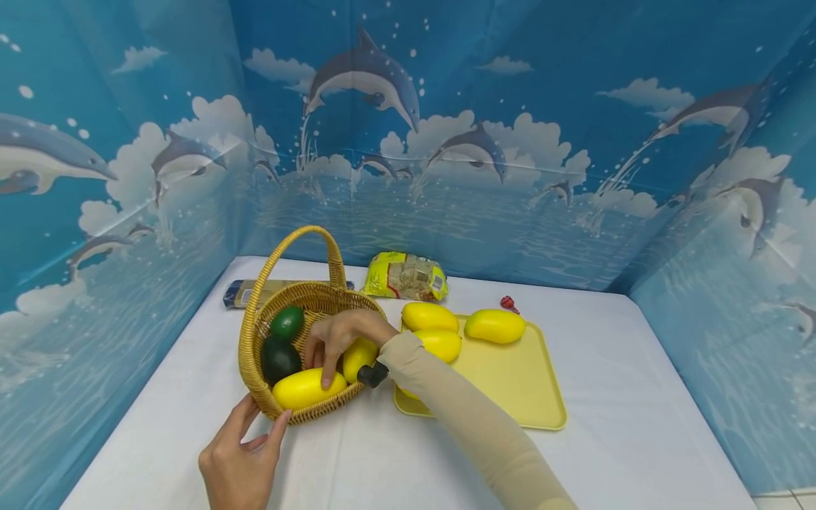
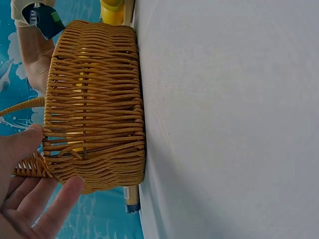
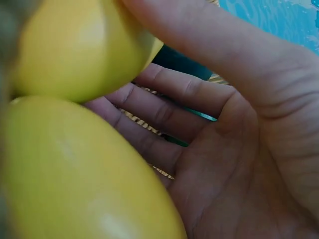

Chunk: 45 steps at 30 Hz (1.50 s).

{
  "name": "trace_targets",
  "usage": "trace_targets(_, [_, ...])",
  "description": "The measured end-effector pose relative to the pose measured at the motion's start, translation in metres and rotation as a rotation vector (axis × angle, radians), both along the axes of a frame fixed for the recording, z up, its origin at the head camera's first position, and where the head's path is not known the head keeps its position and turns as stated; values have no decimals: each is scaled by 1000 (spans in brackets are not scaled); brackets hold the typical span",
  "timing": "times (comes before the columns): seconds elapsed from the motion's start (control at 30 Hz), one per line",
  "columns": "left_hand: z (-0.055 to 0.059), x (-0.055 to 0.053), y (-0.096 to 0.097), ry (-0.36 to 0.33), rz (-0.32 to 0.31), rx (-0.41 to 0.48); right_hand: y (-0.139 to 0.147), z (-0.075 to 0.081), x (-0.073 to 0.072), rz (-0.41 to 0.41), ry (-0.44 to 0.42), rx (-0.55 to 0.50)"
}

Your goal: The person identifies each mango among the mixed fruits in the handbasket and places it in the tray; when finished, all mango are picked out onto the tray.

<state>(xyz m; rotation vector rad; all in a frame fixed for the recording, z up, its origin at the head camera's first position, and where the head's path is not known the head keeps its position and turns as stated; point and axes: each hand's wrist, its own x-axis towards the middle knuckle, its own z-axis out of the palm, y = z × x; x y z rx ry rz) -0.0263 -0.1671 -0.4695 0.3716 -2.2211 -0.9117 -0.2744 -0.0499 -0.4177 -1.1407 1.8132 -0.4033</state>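
A wicker basket with a tall arched handle holds two yellow mangoes and two dark green avocado-like fruits. My right hand reaches down inside it. Thumb and fingers grip the mango at the basket's near side; up close in the right wrist view, that mango lies between thumb and fingers, with a second mango beside the palm. At the near left end, my left hand holds the basket's rim, its thumb and fingers spread along the woven wall in the left wrist view.
To the right, a yellow tray carries several more mangoes. Behind stand a yellow plastic food bag and a long flat packet. A small red item lies past the tray. Dolphin-print curtains enclose the white table.
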Motion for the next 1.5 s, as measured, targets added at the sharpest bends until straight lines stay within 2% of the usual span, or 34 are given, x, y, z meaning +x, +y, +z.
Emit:
trace_targets(0.37, [0, -2, 1, -8, -1, -5, 1, 0, 0, 39, -47, -16])
trace_targets(0.73, [-2, -1, 1, 17, -1, -12, 7, 11, -3, 48, -91, -89])
trace_targets(1.1, [-4, 1, -1, 56, 1, -11, 15, 34, 0, 28, -36, -153])
trace_targets(1.23, [-5, 0, -1, 54, -2, -11, 23, 44, 2, 21, 13, -206])
trace_targets(1.4, [-5, 0, -2, 58, -4, -11, 36, 64, 6, 15, 64, -299])
trace_targets(1.5, [-6, -1, -2, 60, -4, -11, 46, 77, 8, -1, 64, -345])
